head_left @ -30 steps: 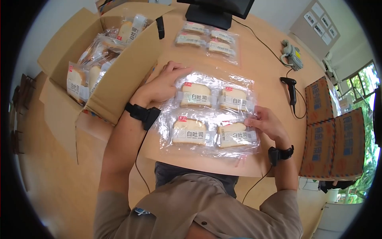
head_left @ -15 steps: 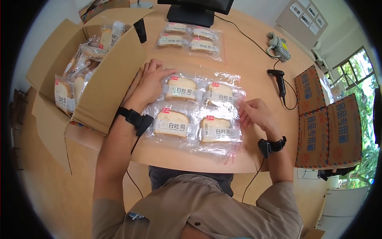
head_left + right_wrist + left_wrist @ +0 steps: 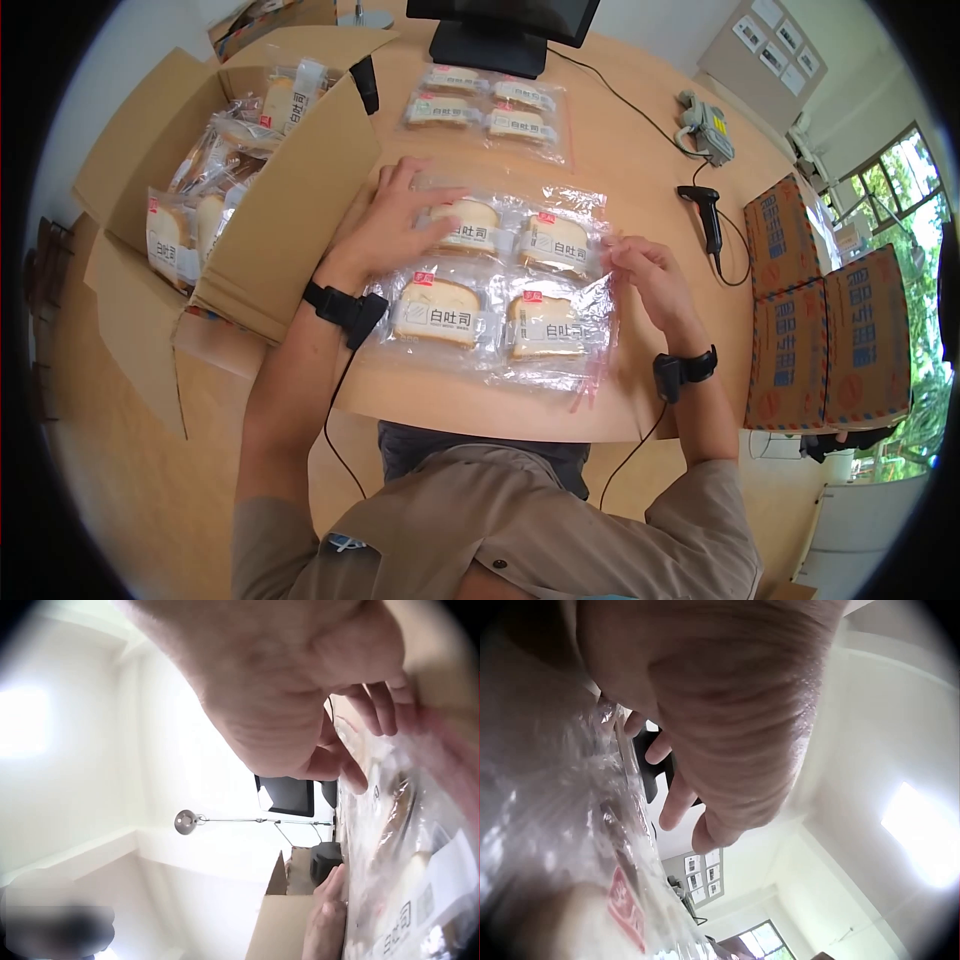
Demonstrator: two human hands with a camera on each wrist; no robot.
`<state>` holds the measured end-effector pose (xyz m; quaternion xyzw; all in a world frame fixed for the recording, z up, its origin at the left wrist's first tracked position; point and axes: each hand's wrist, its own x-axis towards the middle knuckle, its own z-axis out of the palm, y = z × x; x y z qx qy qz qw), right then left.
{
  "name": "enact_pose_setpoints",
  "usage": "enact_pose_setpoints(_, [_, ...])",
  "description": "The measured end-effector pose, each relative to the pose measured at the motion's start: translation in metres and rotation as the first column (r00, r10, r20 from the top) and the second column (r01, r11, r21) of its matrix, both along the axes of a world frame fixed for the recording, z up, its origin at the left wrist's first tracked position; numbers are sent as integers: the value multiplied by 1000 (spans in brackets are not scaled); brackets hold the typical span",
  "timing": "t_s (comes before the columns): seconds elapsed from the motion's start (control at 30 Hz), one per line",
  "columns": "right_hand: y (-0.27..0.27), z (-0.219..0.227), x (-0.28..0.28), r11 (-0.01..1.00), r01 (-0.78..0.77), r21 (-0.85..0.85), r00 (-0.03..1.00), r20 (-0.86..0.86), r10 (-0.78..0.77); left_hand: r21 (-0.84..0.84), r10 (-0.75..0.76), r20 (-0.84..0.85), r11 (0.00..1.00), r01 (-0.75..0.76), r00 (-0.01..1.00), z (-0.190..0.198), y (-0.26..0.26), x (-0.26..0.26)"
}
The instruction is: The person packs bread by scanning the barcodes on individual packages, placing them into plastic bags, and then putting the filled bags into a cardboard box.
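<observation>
A clear plastic bag (image 3: pixel 495 270) lies flat on the table, holding packed bread slices in two rows of two. My left hand (image 3: pixel 395 225), fingers spread, is over its upper left slice (image 3: pixel 472 213) and partly covers the label; in the left wrist view the fingers of that hand (image 3: pixel 712 727) are apart above the plastic. At the bag's right edge, beside the upper right slice (image 3: pixel 556 245), my right hand (image 3: pixel 650 285) has its fingertips at the plastic. The right wrist view has the thumb and fingers of this hand (image 3: pixel 300 697) loosely bent, gripping nothing plainly visible.
An open carton (image 3: pixel 290 200) of packed bread stands at the left. Behind lies another bag of four slices (image 3: pixel 520 123), near a monitor stand (image 3: pixel 490 50). To the right are a scanner (image 3: pixel 708 222), a grey device (image 3: pixel 708 130) and printed cartons (image 3: pixel 790 340).
My left hand has moved from the bag's left edge onto the upper left slice, its fingers spreading. Along the right edge, my right hand has shifted from the lower slice to the upper one.
</observation>
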<state>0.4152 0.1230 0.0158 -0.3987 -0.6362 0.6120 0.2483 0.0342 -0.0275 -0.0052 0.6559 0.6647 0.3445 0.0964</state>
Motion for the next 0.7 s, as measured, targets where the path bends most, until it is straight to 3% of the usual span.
enact_pose_setpoints(0.03, [2, -5, -1, 1000, -2, 2, 1000, -1, 2, -28, -57, -32, 998, 56, 998, -3, -1, 3])
enact_pose_setpoints(0.07, [2, -10, -4, 994, -19, 111, 1000, 12, 18, -59, -113, -61, 992, 110, 992, -4, -2, 7])
enact_pose_setpoints(0.1, [2, -12, -7, 975, -39, 218, 999, 26, 34, -56, -108, -61, 993, 105, 992, -3, -3, 10])
enact_pose_setpoints(0.13, [1, -13, -9, 974, -46, 220, 999, 27, 41, -110, -122, -84, 988, 113, 989, -1, -5, 12])
enact_pose_setpoints(0.2, [-5, -15, -19, 931, -73, 357, 984, 179, 9, -165, -129, -109, 980, 110, 986, 1, -6, 12])
enact_pose_setpoints(0.3, [-17, -7, -31, 933, -13, 360, 975, 210, -67, -160, -144, -119, 979, 124, 982, -4, -6, 10])
enact_pose_setpoints(0.5, [14, -13, -5, 977, -5, 214, 991, 129, -24, -120, -101, -142, 989, 84, 985, -16, -3, 8])
enact_pose_setpoints(0.63, [34, 38, 25, 976, -45, 211, 945, 325, -27, -127, -142, -109, 984, 128, 984, -19, -3, 5])
enact_pose_setpoints(0.7, [53, 83, 33, 921, -130, 366, 907, 420, -39, -137, -131, -93, 983, 118, 987, -16, -5, 7])
